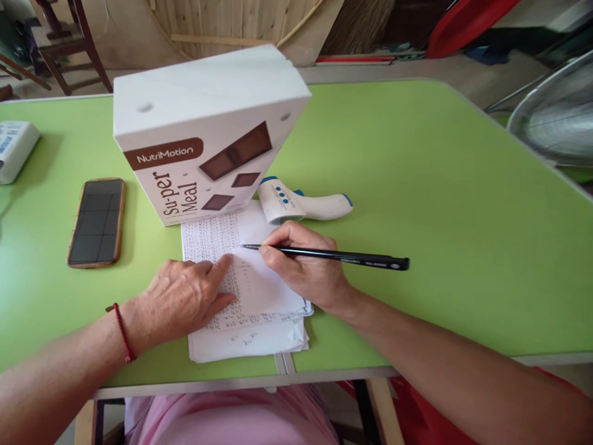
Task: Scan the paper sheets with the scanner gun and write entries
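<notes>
The paper stack (273, 292) lies at the near side of the green table (440, 204), its top sheet closely handwritten toward 9 o'clock and mostly bare toward 3 o'clock. Over it, the right hand (310, 262) pinches a black pen (343, 254) between thumb and fingers, tip toward 9 o'clock, barrel toward 3; whether the tip touches paper cannot be told. The left hand (183, 296) rests on the sheets from 8 o'clock, holding nothing, index finger extended just beside the tip, thumb spread apart. Assessment: the barrel sits low, so a steeper angle should give a cleaner stroke; the index finger should mark its place without crossing the tip's path, and even pressure should stop uneven sheets slipping. The white box (185, 117) stands upright at 11 o'clock, at the stack's far edge; if it overlaps the paper, shifting sheets could disturb it. The thermometer (282, 201), at 1 o'clock, crowds the right knuckles and merits clearance. The phone (96, 222), near 10 o'clock, is well apart and poses no hindrance.
</notes>
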The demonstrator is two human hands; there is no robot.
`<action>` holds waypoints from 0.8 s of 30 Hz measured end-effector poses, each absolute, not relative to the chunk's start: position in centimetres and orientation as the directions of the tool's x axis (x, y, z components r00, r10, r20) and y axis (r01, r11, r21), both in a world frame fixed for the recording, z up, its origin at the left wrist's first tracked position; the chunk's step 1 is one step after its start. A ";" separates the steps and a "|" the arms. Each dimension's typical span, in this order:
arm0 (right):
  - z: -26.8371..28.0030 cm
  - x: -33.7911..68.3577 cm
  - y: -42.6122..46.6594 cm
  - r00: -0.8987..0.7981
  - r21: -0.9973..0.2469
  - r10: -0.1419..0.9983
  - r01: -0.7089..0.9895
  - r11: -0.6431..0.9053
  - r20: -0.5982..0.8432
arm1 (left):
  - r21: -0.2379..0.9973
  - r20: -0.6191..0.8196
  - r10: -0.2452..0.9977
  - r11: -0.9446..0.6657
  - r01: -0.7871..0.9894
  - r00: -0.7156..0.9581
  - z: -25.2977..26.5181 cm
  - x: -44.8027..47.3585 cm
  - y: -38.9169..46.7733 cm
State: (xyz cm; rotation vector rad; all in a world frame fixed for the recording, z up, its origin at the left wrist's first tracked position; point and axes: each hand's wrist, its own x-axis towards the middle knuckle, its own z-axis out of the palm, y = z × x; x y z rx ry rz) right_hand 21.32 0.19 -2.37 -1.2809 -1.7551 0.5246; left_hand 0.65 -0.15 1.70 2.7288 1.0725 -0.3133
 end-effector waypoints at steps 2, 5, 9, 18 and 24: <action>-2.4 21.3 0.2 -0.095 -0.742 0.908 0.544 0.391 0.408 | 0.099 -0.256 0.648 -0.721 0.686 0.717 1.6 0.6 -0.1; -2.2 21.2 0.2 -0.109 -0.732 0.903 0.549 0.403 0.416 | 0.092 -0.253 0.647 -0.724 0.683 0.720 1.6 0.6 -0.1; -2.1 21.2 0.2 -0.124 -0.730 0.904 0.550 0.406 0.409 | 0.085 -0.244 0.647 -0.728 0.680 0.723 1.6 0.6 -0.1; -2.1 21.2 0.2 -0.127 -0.732 0.910 0.554 0.396 0.395 | 0.094 -0.257 0.647 -0.723 0.685 0.718 1.7 0.8 -0.1; -2.0 21.2 0.3 -0.132 -0.745 0.907 0.530 0.406 0.400 | 0.095 -0.301 0.644 -0.713 0.695 0.703 2.0 0.9 -0.1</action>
